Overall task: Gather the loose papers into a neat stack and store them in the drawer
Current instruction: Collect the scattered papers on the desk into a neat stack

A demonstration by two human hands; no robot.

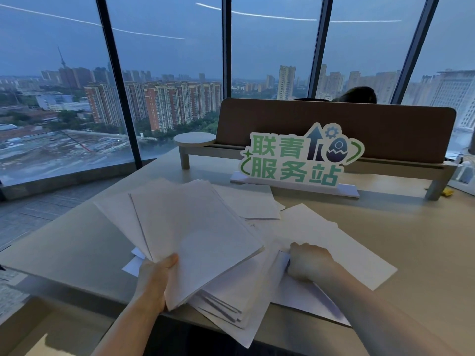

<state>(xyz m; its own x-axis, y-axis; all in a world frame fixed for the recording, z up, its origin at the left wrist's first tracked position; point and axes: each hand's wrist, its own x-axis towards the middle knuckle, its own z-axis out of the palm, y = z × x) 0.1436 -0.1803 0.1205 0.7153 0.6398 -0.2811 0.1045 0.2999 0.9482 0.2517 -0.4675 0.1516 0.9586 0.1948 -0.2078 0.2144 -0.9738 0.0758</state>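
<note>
This is an office, high up in a tall building. A big desk (385, 232) has white papers (195, 227) spread on it. A brown screen (334, 124) stands at the back (someone's head shows behind it). A green sign (298, 156) stands on the desk. Tall windows (167, 73) look out on city towers.

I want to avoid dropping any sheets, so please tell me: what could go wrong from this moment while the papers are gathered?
1. The left hand holds a fanned bundle of papers by one corner only; sheets may slip out.
2. The lower pile hangs over the desk front edge and could slide to the floor.
3. The right hand pinches the sheets on the desk; pulling may crease them.
</note>
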